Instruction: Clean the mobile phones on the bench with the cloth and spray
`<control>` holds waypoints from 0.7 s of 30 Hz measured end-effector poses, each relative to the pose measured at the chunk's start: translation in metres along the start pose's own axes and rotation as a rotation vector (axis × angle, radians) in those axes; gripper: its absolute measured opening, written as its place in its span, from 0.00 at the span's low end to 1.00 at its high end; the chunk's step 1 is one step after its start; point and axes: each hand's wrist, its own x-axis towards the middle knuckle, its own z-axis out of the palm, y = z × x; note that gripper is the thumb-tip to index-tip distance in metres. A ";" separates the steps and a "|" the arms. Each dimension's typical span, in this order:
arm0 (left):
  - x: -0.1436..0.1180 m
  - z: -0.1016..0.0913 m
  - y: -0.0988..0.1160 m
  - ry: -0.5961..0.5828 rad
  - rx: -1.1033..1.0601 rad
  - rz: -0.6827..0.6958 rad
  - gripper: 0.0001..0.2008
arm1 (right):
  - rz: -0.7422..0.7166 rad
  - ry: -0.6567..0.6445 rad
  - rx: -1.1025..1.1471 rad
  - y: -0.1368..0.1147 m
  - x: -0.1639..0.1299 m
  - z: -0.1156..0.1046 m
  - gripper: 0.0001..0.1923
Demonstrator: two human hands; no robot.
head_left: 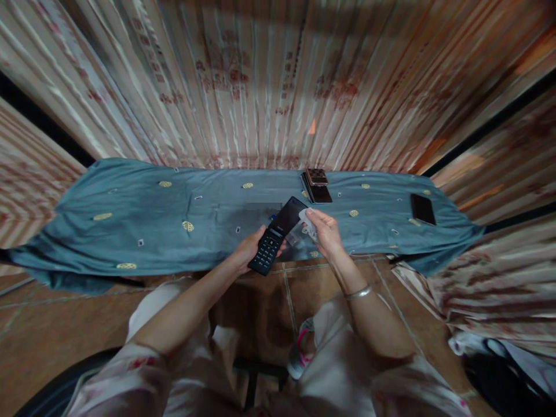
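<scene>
My left hand (251,249) is closed around the lower half of a black flip phone (267,252). The phone is unfolded, with its keypad and dark screen facing me, and tilts up to the right above the cloth-covered table. Between the fingers of my right hand (326,230) is a crumpled white tissue (308,225), pinched at the right edge of the phone's screen half. A small blue item (273,217) shows just behind the phone, too small to name. Something clear, perhaps plastic, lies partly hidden beneath the hands.
A blue-green cloth (217,226) with yellow patterns covers the narrow table. Dark phone-like devices (320,193) lie stacked behind my right hand, a brown checked case (317,176) on top. Far right lies a black flat rectangular object (423,209). Patterned curtains (243,87) hang behind.
</scene>
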 end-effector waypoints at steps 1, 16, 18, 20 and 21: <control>0.001 -0.002 0.001 0.008 -0.020 -0.003 0.23 | -0.018 -0.012 -0.028 0.001 -0.001 0.001 0.20; 0.006 -0.005 0.019 0.209 -0.219 0.020 0.27 | -0.645 -0.509 -0.808 0.021 -0.048 0.017 0.14; 0.006 -0.007 0.020 0.160 -0.273 0.031 0.27 | -0.701 -0.544 -0.894 0.029 -0.052 0.018 0.15; 0.005 -0.009 0.020 0.119 -0.314 0.041 0.27 | -0.733 -0.573 -0.960 0.034 -0.055 0.020 0.15; 0.005 -0.009 0.021 0.108 -0.326 0.045 0.27 | -0.741 -0.592 -0.981 0.035 -0.056 0.020 0.15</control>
